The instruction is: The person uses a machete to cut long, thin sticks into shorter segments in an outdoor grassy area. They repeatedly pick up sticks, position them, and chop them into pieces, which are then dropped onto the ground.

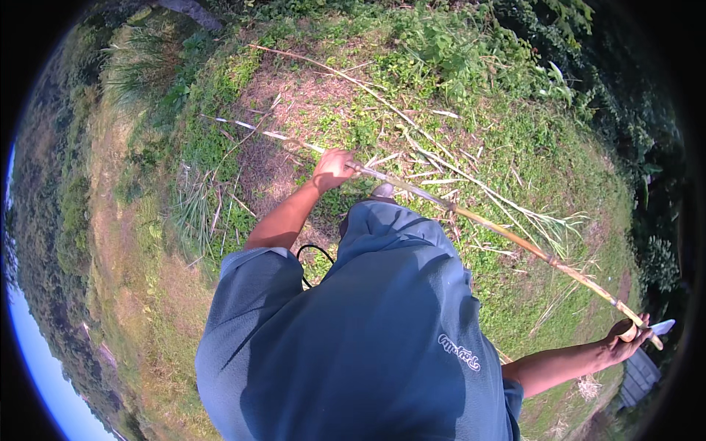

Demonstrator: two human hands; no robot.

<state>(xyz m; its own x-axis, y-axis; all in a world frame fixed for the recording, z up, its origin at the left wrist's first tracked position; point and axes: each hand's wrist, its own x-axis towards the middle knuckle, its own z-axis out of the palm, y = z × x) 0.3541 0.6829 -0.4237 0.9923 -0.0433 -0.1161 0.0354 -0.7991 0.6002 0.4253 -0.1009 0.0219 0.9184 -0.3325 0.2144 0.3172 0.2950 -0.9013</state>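
Observation:
A long jointed cane stalk (507, 234), yellow-brown with paler sections, slants across in front of my body from the far left down to the lower right. My left hand (334, 169) is closed around it near its thinner, whitish part. At the far right, my right hand (629, 339) is closed on a knife, with its pale blade (663, 328) pointing outward and the butt of a light wooden handle showing. The stalk's thick end crosses by that hand; whether the fingers also grip the stalk I cannot tell.
Another thin stalk (346, 76) lies on the grass beyond, with dry leaves and strips (515, 206) scattered around. Dark bushes (632, 147) edge the right side. A grey slatted object (640, 378) is below my right hand. My shoe (383, 190) shows between the stalk and my clothing.

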